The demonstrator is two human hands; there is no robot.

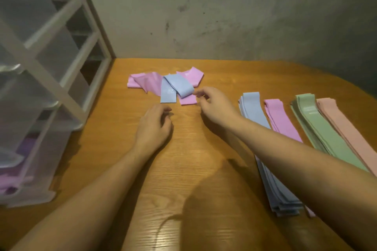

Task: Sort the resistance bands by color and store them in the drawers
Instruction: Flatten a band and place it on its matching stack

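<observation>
Blue band (pixel 173 87) lies folded on top of the pink bands (pixel 146 83) in the small unsorted heap near the back of the counter (pixel 195 149). The right hand (pixel 216 104) reaches its fingertips to the band's folded end, fingers curled, apparently just touching it and not yet gripping. The left hand (pixel 155 126) hovers nearby, loosely curled and holding nothing. Best to pinch only the blue layer, lift it clear so no pink comes with it, flatten it, then lay it squarely on the blue stack (pixel 255 112) at the right.
</observation>
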